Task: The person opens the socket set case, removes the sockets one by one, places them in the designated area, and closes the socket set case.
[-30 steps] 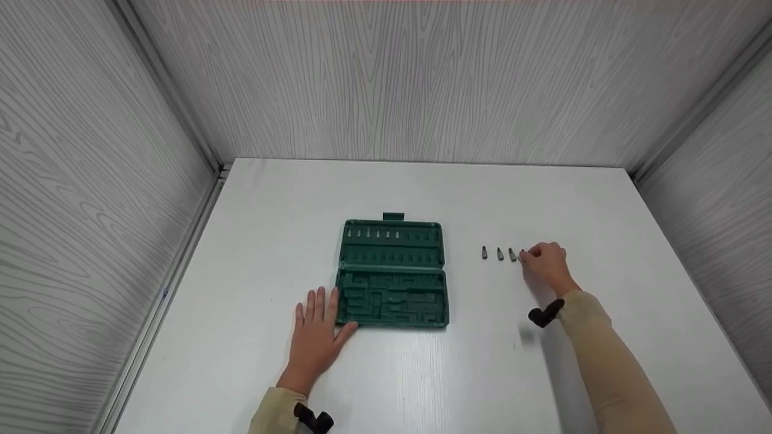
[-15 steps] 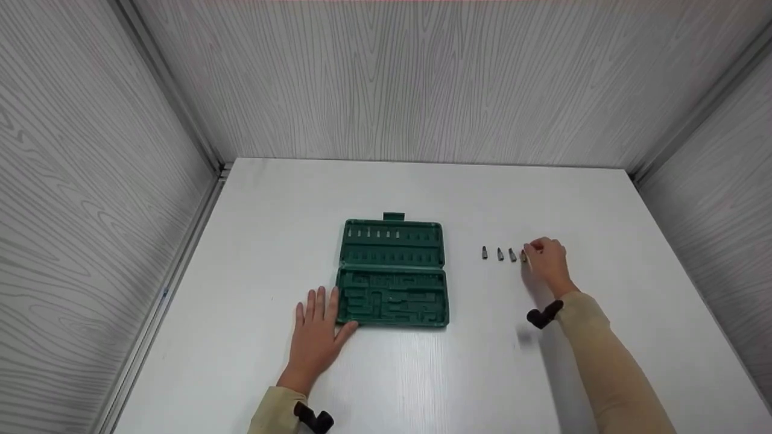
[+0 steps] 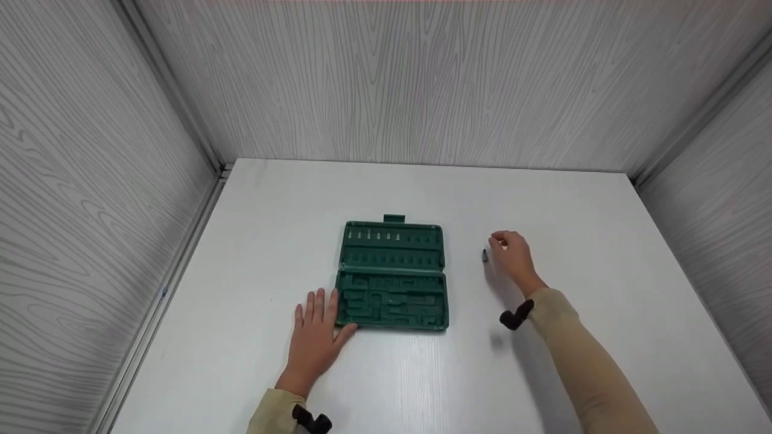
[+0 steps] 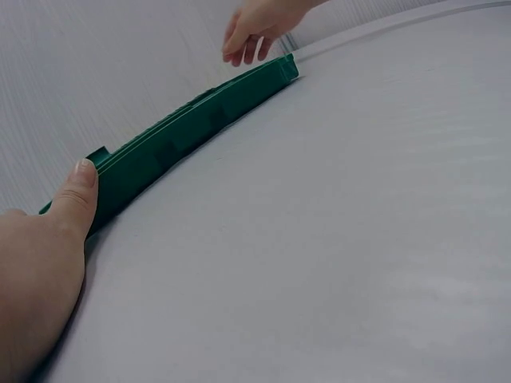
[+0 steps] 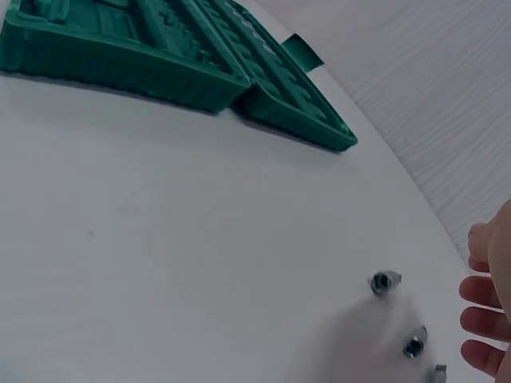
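Note:
My left hand [image 3: 313, 346] lies flat on the table with fingers spread, its index finger and thumb against the corner of an open green plastic bit case [image 3: 392, 270]. In the left wrist view my thumb [image 4: 76, 195] touches the case's side wall. To the right of the case, my right hand [image 3: 512, 256] hovers over a row of small metal bits, fingers loosely curled with nothing seen between them. One metal bit [image 3: 484, 255] shows left of the hand; the hand hides the others in the head view. Three show in the right wrist view, the nearest bit [image 5: 383, 281] lying below the fingertips.
Several small bits [image 3: 368, 234] stand in the left part of the case's upper row of slots. The case's latch tab [image 3: 394, 218] points to the back. Grey wood-grain panels [image 3: 410, 78] enclose the white table [image 3: 277, 205] at the back and sides.
My right hand has let go of the rightmost bit and moved left along the row, to beside the leftmost one. The left hand stays where it was.

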### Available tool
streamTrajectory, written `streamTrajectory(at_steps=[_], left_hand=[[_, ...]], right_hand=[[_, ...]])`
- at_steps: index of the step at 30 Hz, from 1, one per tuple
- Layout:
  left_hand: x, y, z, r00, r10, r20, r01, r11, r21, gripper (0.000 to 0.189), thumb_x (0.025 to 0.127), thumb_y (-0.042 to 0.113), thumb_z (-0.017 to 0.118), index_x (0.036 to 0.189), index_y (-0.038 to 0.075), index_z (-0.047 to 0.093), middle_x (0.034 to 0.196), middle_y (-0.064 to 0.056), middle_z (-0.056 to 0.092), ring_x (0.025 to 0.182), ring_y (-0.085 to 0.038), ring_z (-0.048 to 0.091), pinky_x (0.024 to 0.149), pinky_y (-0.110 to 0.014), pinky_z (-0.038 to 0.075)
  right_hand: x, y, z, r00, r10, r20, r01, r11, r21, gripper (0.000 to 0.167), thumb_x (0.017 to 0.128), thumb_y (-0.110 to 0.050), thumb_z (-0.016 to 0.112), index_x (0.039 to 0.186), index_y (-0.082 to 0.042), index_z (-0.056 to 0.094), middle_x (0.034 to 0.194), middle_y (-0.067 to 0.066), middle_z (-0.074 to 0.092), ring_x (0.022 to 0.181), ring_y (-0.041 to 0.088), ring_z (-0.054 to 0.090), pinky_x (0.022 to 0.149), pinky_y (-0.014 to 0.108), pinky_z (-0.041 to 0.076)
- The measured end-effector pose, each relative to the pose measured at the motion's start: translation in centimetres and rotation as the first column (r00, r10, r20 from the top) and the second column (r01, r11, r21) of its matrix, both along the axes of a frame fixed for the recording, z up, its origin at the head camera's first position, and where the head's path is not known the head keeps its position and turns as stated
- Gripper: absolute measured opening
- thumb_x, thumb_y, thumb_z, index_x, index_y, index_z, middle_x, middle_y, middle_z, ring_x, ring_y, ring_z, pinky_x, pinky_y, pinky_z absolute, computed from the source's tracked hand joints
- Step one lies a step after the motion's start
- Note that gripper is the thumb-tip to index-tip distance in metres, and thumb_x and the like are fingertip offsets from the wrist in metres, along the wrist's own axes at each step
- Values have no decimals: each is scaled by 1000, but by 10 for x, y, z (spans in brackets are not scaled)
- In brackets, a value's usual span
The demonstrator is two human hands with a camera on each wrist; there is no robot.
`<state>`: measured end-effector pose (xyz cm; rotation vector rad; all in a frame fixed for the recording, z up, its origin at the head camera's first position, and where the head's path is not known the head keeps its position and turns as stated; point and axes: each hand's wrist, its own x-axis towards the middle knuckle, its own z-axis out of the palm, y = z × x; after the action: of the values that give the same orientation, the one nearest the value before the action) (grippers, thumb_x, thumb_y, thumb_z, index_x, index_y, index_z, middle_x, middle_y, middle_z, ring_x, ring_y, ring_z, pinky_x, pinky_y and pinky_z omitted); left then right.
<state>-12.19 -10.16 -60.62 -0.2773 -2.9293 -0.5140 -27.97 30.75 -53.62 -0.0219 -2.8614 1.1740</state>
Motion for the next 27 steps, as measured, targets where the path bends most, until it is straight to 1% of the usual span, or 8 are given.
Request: streamTrajectory(at_steps=[5, 8, 10, 12, 15, 19, 23, 27], left_hand=[[-1, 2, 0, 1000, -1, 11, 1, 1000, 6, 81, 91, 66, 31, 150, 11, 17, 151, -19, 19, 140, -34, 10, 109, -52, 7], [-1, 3, -1, 1000, -3, 12, 3, 1000, 7, 81, 91, 66, 31, 150, 12, 16, 151, -18, 18, 140, -34, 10, 109, -52, 7], [-1, 4, -1, 1000, -2, 8, 2, 1000, 12, 81, 91, 65, 32, 150, 12, 17, 151, -18, 18, 140, -34, 10, 109, -52, 7], [-1, 3, -1, 1000, -2, 7, 2, 1000, 13, 81, 91, 65, 32, 150, 12, 16, 151, -18, 18, 140, -33, 10, 109, -52, 7], [0, 2, -1, 1000, -1, 11, 1, 1000, 13, 81, 91, 65, 32, 150, 12, 16, 152, -18, 18, 140, -33, 10, 109, -52, 7], [0, 0, -2, 1000, 0, 11, 0, 1000, 10, 82, 91, 65, 32, 150, 11, 16, 152, -17, 17, 140, -32, 10, 109, -51, 6], [1, -1, -2, 1000, 3, 5, -3, 1000, 10, 81, 91, 65, 33, 150, 11, 18, 152, -18, 18, 140, -32, 10, 109, -52, 6], [-1, 0, 0, 1000, 0, 20, -1, 1000, 10, 81, 91, 65, 32, 150, 10, 18, 151, -18, 18, 140, -33, 10, 109, -52, 6]], right_hand=[[-5, -29, 1, 996, 93, 6, -93, 996, 9, 31, 96, -22, 52, 117, 0, 59, 111, 15, 56, 103, 28, 48, 88, 42, 42], [-8, -46, 1, 987, 158, -20, -158, 987, 1, 32, 96, -21, 53, 118, 1, 60, 111, 14, 57, 103, 27, 49, 89, 42, 43], [-9, -57, 1, 979, 194, -56, -195, 981, -16, 30, 96, -19, 53, 117, 2, 60, 110, 15, 58, 102, 27, 51, 87, 42, 44], [-11, -68, 1, 974, 211, -78, -214, 976, -37, 29, 95, -17, 54, 116, 2, 61, 109, 14, 58, 101, 26, 51, 85, 41, 44], [-14, -86, 2, 969, 230, -85, -236, 970, -57, 27, 95, -16, 55, 115, 2, 61, 108, 13, 58, 100, 25, 52, 84, 39, 45], [-19, -107, 3, 957, 288, -42, -289, 956, -45, 28, 94, -14, 56, 118, 1, 59, 112, 13, 57, 106, 25, 52, 89, 39, 44], [-26, -128, 2, 935, 353, 20, -353, 936, -7, 31, 94, -15, 57, 122, -1, 58, 120, 12, 55, 112, 24, 50, 94, 40, 41], [-32, -145, 1, 924, 380, 41, -381, 924, 26, 32, 94, -15, 57, 122, -2, 58, 121, 11, 55, 114, 24, 49, 96, 39, 39]])
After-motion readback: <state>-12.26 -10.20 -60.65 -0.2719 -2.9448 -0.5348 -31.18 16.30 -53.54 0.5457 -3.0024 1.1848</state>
